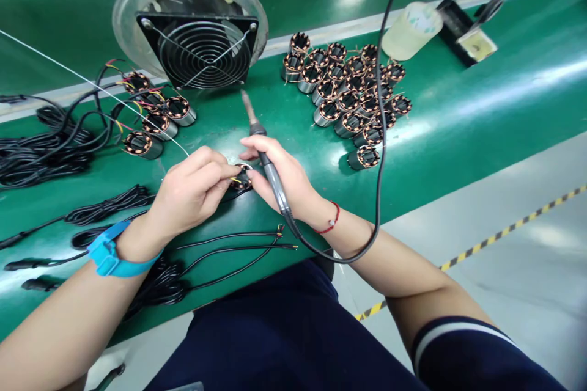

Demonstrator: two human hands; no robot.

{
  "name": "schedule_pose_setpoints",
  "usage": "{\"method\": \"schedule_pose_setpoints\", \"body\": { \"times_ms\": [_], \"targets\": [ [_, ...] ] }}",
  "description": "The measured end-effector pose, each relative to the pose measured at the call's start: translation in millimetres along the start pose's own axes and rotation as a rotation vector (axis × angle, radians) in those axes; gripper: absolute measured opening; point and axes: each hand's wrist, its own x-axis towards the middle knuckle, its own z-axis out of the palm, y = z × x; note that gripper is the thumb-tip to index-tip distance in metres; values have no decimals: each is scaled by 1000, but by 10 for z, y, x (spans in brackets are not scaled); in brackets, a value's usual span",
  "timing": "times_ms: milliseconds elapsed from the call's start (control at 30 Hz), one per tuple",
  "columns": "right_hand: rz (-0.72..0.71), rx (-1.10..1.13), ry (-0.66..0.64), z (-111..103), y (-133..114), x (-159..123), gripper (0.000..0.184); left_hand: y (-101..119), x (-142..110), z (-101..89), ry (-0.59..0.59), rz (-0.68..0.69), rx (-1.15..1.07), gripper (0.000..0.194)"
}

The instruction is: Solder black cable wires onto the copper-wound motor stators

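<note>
A small motor stator (243, 178) with copper windings sits on the green bench between my hands, partly covered by fingers. My left hand (195, 186) is closed in a pinch at its left rim, where a short yellow wire (235, 179) shows at the fingertips. A thin pale solder wire (123, 101) runs down from the upper left and disappears behind this hand. My right hand (282, 177) has the soldering iron (274, 180) lying across it, tip pointing up and away from the stator. Its thumb touches the stator's right side.
A fan (206, 52) in a clear hood stands behind. Many stators (347, 102) are grouped at right, several wired ones (158, 125) at left. Coiled black cables (46, 153) cover the left bench. The iron's cord (380, 104) loops past my right arm. A soldering iron stand (468, 36) is back right.
</note>
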Motion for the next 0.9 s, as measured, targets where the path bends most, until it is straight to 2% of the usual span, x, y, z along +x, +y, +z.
{"method": "schedule_pose_setpoints", "body": {
  "times_ms": [100,200,267,400,500,600,700,900],
  "targets": [
    [-35,18,-112,16,10,7,41,4,-6,18,21,36,-40,22],
    [-14,-23,-79,31,14,-6,32,38,11,8,53,21,-74,20],
    [15,-46,-1,33,12,-16,29,64,30,-11,32,-77,-103,16],
    [-32,-169,123,16,-15,-24,26,88,69,-27,-54,-394,-243,6],
    [-86,-237,135,2,-39,-24,26,87,96,-10,-51,-585,-397,10],
    [-143,-272,117,-2,-34,-22,25,95,118,0,-9,-700,-502,13],
    [-188,-286,83,0,-4,-16,26,106,130,-5,-19,-705,-448,14],
    [-140,-261,20,-3,29,-3,33,97,102,6,-55,-594,-311,12]
  ]
}}
